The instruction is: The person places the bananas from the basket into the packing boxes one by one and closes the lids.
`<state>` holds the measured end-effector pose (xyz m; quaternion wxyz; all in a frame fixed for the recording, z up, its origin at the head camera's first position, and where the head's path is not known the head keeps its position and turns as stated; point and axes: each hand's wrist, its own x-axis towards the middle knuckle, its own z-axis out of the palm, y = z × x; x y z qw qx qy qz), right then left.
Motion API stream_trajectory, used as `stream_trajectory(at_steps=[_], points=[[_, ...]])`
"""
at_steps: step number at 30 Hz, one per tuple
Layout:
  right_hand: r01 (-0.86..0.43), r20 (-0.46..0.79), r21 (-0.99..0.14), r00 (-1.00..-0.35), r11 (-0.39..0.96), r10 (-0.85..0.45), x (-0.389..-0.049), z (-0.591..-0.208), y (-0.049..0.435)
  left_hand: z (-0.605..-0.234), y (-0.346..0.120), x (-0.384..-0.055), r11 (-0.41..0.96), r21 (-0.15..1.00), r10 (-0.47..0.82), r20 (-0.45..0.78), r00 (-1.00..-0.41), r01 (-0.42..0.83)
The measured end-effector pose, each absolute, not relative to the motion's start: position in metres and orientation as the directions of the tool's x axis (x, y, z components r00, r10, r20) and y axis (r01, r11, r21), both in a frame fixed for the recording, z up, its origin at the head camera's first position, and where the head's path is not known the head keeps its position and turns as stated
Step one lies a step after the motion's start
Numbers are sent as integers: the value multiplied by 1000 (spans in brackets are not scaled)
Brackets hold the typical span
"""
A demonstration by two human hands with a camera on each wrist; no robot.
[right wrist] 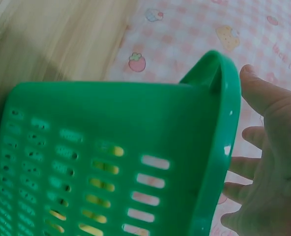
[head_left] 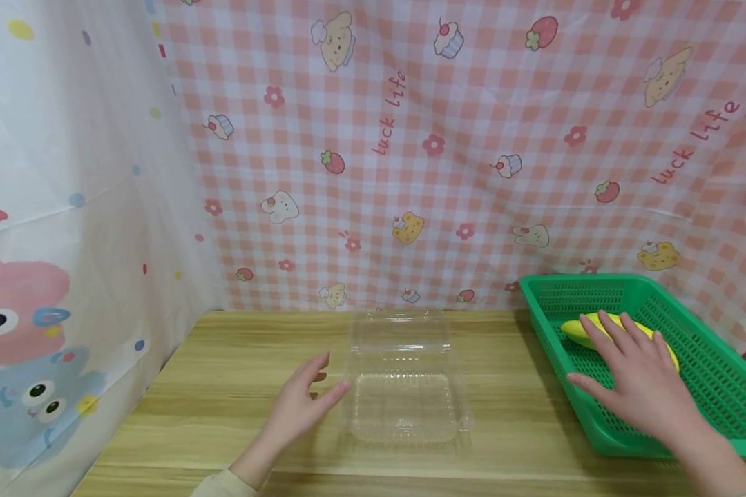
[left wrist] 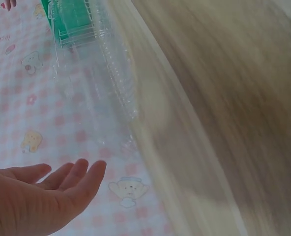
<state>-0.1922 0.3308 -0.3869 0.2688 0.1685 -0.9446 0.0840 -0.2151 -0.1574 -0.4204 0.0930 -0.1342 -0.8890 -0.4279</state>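
Observation:
On the wooden table stands a clear plastic clamshell box [head_left: 404, 407], its lid [head_left: 400, 331] tipped back toward the cloth. Just left of it is my left hand [head_left: 298, 400], fingers loosely bent and thumb held apart, with nothing in it. The left wrist view shows the same hand [left wrist: 47, 196] below the clear box [left wrist: 94, 93]. Over the green basket [head_left: 566, 373] my right hand [head_left: 646, 383] spreads its fingers. Beneath them lies a yellow banana [head_left: 575, 331], partly covered by the hand; whether they touch cannot be told. Through the basket's slots, the right wrist view shows yellow pieces of it [right wrist: 101, 184].
A pink checked cloth [head_left: 379, 172] hangs behind the table [head_left: 224, 386], and a white patterned cloth [head_left: 99, 207] hangs at the left. The basket's raised rim [right wrist: 229, 123] stands close beside my right hand.

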Motion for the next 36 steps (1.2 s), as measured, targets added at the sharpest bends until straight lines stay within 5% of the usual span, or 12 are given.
stream_trajectory(at_steps=[17, 36], points=[[-330, 527, -52, -811, 942, -255, -200, -380, 354, -429, -155, -219, 289, 955, 114, 36, -993, 68], [-304, 462, -47, -851, 952, -249, -218, -364, 369, -445, -158, -238, 56, 992, 151, -119, -981, -112]])
